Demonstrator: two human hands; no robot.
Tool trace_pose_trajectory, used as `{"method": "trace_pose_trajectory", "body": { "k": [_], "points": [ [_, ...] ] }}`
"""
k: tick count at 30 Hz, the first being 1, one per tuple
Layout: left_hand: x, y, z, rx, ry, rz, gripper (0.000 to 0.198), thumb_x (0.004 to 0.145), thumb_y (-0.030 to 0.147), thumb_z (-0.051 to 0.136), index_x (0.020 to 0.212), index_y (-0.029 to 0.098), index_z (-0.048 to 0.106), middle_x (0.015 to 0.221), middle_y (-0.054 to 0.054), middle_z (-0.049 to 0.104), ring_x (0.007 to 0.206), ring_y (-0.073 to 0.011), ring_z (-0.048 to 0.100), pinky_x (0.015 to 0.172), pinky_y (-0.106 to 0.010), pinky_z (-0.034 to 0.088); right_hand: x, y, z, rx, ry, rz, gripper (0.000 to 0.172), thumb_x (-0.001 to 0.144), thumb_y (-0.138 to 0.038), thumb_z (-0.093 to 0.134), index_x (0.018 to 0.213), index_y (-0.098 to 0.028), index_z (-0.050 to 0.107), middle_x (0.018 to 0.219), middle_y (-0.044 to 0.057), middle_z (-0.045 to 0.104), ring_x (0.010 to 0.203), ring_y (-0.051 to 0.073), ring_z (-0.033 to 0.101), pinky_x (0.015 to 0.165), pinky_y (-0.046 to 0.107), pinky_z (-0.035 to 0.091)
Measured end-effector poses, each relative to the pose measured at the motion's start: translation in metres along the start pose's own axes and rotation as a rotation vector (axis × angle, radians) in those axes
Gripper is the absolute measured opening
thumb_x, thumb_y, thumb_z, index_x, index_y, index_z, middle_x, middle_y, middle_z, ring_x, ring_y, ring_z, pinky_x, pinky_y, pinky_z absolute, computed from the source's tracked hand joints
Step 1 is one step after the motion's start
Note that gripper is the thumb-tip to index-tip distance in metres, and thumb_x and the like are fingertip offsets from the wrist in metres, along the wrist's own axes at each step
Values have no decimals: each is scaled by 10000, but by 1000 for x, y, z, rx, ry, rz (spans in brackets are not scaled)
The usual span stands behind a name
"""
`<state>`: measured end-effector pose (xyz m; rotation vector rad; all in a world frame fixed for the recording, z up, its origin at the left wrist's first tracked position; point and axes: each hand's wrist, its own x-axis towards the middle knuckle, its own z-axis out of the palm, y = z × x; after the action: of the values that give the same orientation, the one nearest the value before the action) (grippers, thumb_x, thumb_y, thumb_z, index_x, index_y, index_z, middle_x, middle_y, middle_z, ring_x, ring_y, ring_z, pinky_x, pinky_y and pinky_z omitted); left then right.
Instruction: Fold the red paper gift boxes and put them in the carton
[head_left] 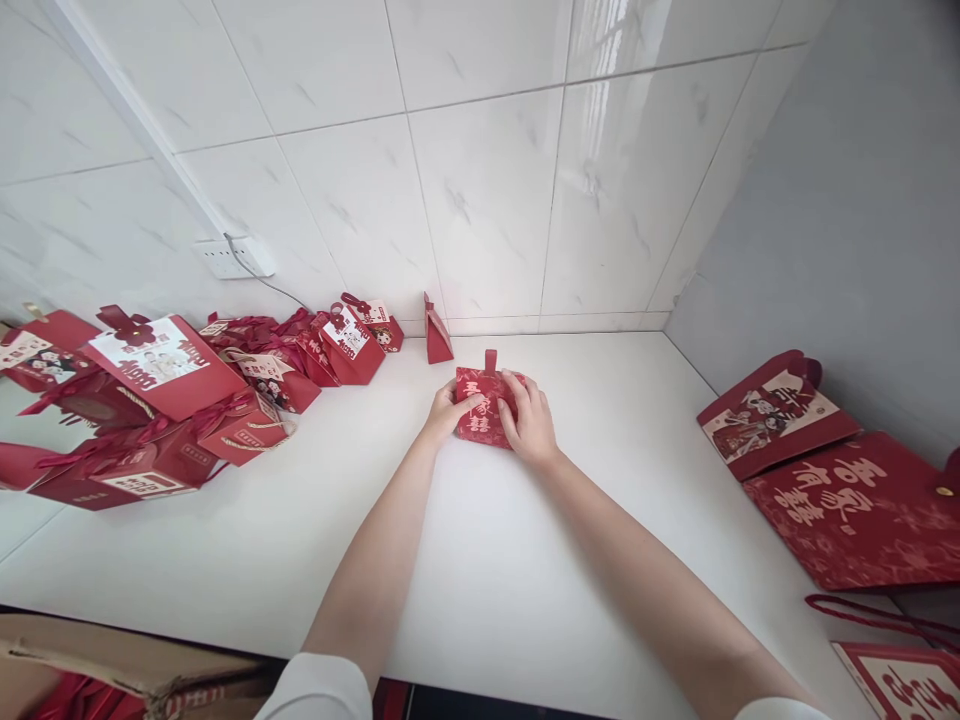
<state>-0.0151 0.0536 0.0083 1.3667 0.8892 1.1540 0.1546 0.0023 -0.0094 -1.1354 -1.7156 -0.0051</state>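
A small red gift box point(491, 428) with pale Chinese characters and a dark red loop on top is at the middle of the white table point(480, 560). My left hand point(450, 408) grips its left side, the thumb lying across the front. On the right side my right hand point(531, 415) holds it, fingers over the top right edge and thumb on the front. The back of the box is hidden from me. Beyond it, near the wall, a narrow red triangular box point(437, 335) stands upright.
Several red gift boxes point(157, 375) crowd the left of the table. On the right are a red box with a figure print point(776, 415) and a larger red bag point(855, 515). An open cardboard carton point(127, 655) is at lower left. A wall socket point(234, 258) has a cable.
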Motion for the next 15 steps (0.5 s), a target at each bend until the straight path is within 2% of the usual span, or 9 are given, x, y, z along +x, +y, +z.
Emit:
{"method": "trace_pose_trajectory", "body": {
  "k": [4, 7, 10, 12, 15],
  "points": [
    [5, -21, -9, -36, 40, -13, 540, 687, 387, 763, 1155, 205, 564, 1152, -80, 649, 1064, -227, 604, 943, -378, 458, -3, 12, 7, 201, -69, 254, 704, 963, -451, 395, 1526, -272, 11, 1504, 83, 303, 1340, 245, 375, 1025, 429, 417],
    [6, -24, -13, -13, 24, -1, 428, 706, 392, 749, 1043, 192, 575, 1094, -64, 656, 1024, -199, 604, 940, -350, 438, -2, 26, 12, 377, -97, 501, 794, 938, -567, 384, 1521, -273, -70, 1506, 63, 321, 1312, 263, 425, 1036, 461, 411],
    [4, -23, -13, 32, -28, -8, 322, 730, 416, 723, 867, 170, 566, 945, -30, 661, 891, -165, 603, 860, -306, 437, 0, 37, 13, 491, -140, 658, 752, 920, -633, 359, 1528, -299, 68, 1466, 15, 398, 1305, 261, 442, 1092, 474, 353],
    [3, -22, -13, 50, -60, -20, 313, 743, 432, 705, 820, 167, 557, 873, -11, 646, 825, -152, 587, 797, -282, 430, 0, 41, 12, 537, -148, 675, 692, 915, -647, 360, 1507, -325, 205, 1458, -26, 407, 1330, 239, 414, 1129, 439, 317],
    [3, -23, -13, 78, -38, -22, 318, 766, 462, 672, 763, 170, 548, 785, 7, 620, 757, -140, 564, 738, -264, 415, 0, 42, 10, 571, -142, 672, 669, 907, -658, 367, 1483, -328, 285, 1455, -44, 410, 1351, 218, 386, 1150, 406, 295]
  ]
}}
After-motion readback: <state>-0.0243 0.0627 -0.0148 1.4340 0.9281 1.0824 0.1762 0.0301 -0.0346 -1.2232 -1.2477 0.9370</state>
